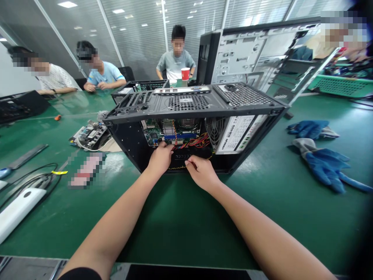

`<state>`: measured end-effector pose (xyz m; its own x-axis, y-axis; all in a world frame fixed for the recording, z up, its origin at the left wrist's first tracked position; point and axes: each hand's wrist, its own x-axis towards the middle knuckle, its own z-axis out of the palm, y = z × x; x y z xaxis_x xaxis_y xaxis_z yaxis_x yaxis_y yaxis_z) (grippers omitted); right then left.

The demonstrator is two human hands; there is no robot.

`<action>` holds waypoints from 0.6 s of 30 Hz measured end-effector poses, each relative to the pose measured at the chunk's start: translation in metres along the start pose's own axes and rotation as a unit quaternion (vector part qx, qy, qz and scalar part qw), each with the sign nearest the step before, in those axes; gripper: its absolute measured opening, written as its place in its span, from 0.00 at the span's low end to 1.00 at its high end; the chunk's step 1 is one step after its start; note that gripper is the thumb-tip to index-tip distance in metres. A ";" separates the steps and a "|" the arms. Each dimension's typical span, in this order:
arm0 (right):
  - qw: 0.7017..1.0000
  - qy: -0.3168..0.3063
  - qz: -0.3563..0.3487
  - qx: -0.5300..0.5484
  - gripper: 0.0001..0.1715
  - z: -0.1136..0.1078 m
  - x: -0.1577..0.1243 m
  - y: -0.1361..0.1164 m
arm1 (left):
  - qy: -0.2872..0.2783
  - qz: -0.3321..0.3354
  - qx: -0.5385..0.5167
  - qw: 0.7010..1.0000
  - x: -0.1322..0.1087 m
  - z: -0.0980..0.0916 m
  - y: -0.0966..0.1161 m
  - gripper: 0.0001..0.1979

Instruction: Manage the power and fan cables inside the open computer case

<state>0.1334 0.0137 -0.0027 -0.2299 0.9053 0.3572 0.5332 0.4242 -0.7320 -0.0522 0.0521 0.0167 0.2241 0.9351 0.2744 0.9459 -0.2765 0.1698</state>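
Two bare hands, the left hand (160, 158) and the right hand (202, 172), are at the open side of a black, box-shaped metal computer case (188, 111), which stands on the green surface (175, 221). The case should be heavy and stiff, best held by its frame edges; the thin, multicoloured wires (201, 142) inside are probably soft, better taken near their plugs. The left fingers bend beside these wires; the right fingers curl near the case's lower edge. Whether either hand grips something, I cannot tell.

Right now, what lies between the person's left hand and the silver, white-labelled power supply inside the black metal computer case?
In the head view, thin multicoloured cables run between the left hand and the power supply.
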 end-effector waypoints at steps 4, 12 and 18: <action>1.000 0.001 -0.004 0.001 0.15 0.000 -0.001 0.000 | 0.041 0.014 -0.072 0.996 -0.002 0.001 -0.003 0.14; 1.000 -0.002 0.000 0.001 0.15 0.000 -0.001 0.001 | -0.157 0.099 -0.148 0.972 -0.005 -0.007 0.000 0.06; 1.000 -0.004 -0.005 -0.002 0.14 0.001 -0.001 0.001 | -0.182 0.093 -0.145 0.968 0.000 -0.003 -0.004 0.04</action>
<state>0.1335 0.0131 -0.0042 -0.2418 0.9014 0.3592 0.5345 0.4327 -0.7260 -0.0566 0.0523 0.0193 0.5014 0.8650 -0.0173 0.7880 -0.4483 0.4221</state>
